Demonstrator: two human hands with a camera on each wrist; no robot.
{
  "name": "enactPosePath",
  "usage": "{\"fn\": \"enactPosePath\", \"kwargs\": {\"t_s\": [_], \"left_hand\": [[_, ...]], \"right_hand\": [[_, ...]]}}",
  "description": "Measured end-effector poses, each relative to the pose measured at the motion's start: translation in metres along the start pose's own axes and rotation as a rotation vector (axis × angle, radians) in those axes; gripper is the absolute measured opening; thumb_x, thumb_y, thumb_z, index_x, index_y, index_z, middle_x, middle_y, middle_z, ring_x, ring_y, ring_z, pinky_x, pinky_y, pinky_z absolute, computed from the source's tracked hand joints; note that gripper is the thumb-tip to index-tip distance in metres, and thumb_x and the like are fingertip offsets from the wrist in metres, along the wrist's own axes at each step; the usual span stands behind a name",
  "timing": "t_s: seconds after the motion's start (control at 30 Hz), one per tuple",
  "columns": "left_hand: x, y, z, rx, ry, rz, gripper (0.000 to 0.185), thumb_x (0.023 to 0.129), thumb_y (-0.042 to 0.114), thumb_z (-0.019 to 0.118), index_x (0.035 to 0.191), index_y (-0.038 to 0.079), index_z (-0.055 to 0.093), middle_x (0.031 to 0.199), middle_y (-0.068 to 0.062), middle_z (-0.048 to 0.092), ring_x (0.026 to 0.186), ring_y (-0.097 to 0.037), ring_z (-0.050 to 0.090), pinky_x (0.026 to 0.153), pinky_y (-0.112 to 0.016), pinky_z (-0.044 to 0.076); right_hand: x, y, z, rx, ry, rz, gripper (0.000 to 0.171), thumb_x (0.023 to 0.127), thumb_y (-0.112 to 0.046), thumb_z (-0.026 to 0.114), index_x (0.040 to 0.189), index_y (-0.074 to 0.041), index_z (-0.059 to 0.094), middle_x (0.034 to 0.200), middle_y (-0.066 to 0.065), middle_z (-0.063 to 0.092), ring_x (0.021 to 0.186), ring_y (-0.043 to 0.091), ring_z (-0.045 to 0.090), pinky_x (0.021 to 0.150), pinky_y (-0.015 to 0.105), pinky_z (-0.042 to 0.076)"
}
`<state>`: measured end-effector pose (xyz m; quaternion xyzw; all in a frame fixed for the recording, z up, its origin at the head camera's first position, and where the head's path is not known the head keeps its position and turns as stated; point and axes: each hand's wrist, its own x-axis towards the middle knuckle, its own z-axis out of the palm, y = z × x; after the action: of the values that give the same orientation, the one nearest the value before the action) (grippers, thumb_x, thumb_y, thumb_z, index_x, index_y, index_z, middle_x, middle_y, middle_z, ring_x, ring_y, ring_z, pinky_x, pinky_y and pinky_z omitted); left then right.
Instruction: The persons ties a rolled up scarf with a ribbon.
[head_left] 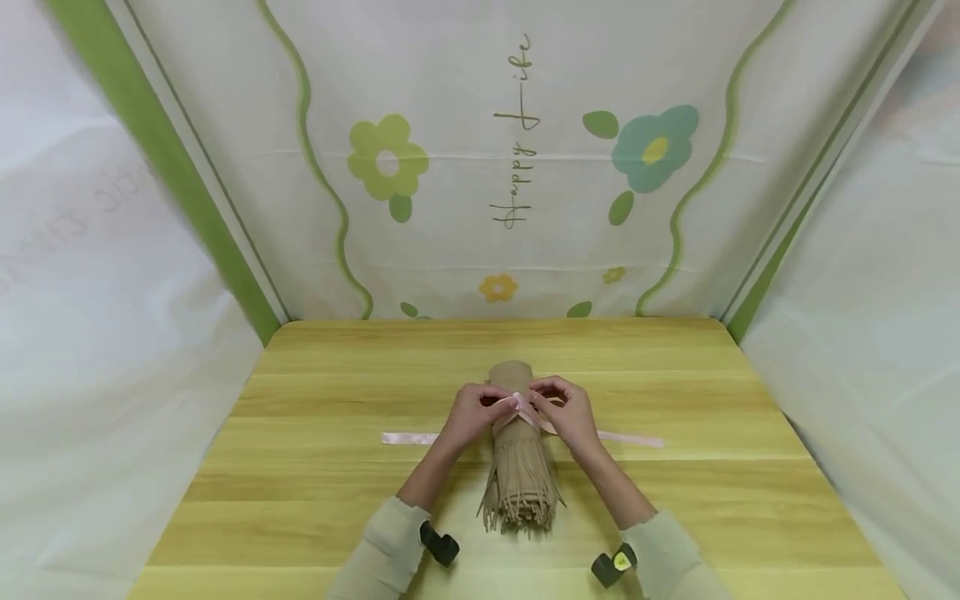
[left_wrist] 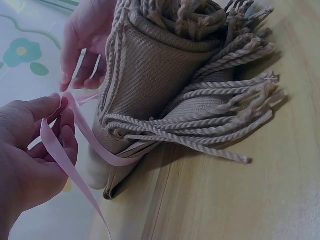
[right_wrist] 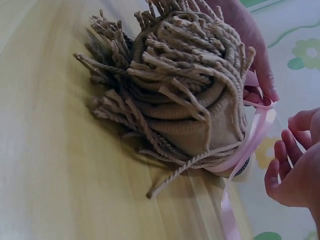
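Note:
A tan scarf (head_left: 520,467) lies rolled up on the table, its twisted fringe toward the person. Around its middle runs a pink ribbon (left_wrist: 116,159), crossed on top, with tails out to both sides. My left hand (head_left: 471,414) pinches the ribbon between thumb and fingers just over the roll; in the left wrist view a loop drapes by these fingers. Close by on the other side is my right hand (head_left: 568,415). In the right wrist view its fingers (right_wrist: 287,150) are loosely bent beside the ribbon with nothing between them.
The wooden table (head_left: 315,483) reaches back to a white curtain (head_left: 442,75) printed with flowers and lettering. White fabric also hangs along the left and right sides. A dark wrist camera (head_left: 439,545) sits on the left sleeve, another camera (head_left: 613,565) on the right.

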<state>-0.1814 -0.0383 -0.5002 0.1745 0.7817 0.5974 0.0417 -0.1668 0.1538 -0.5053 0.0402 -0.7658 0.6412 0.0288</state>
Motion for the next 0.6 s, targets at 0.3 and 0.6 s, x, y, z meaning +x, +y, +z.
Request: {"fn": "enactPosePath", "kwargs": {"t_s": [0.3, 0.6], "left_hand": [[0.0, 0.0, 0.002, -0.004, 0.006, 0.0, 0.016, 0.093, 0.017, 0.072, 0.097, 0.003, 0.079, 0.095, -0.015, 0.076, 0.081, -0.016, 0.069, 0.068, -0.02, 0.054], [-0.002, 0.004, 0.003, -0.008, 0.023, -0.015, 0.017, 0.093, 0.019, 0.072, 0.096, 0.004, 0.079, 0.094, -0.015, 0.076, 0.084, -0.023, 0.071, 0.072, -0.026, 0.057]], "right_hand": [[-0.018, -0.036, 0.004, -0.189, -0.151, -0.064, 0.02, 0.086, -0.003, 0.075, 0.104, 0.003, 0.067, 0.092, 0.02, 0.067, 0.081, 0.02, 0.061, 0.07, 0.022, 0.052], [-0.006, 0.0, 0.016, -0.224, -0.057, -0.091, 0.01, 0.086, -0.007, 0.076, 0.091, -0.009, 0.068, 0.083, 0.006, 0.067, 0.074, 0.013, 0.06, 0.066, 0.02, 0.05]]}}
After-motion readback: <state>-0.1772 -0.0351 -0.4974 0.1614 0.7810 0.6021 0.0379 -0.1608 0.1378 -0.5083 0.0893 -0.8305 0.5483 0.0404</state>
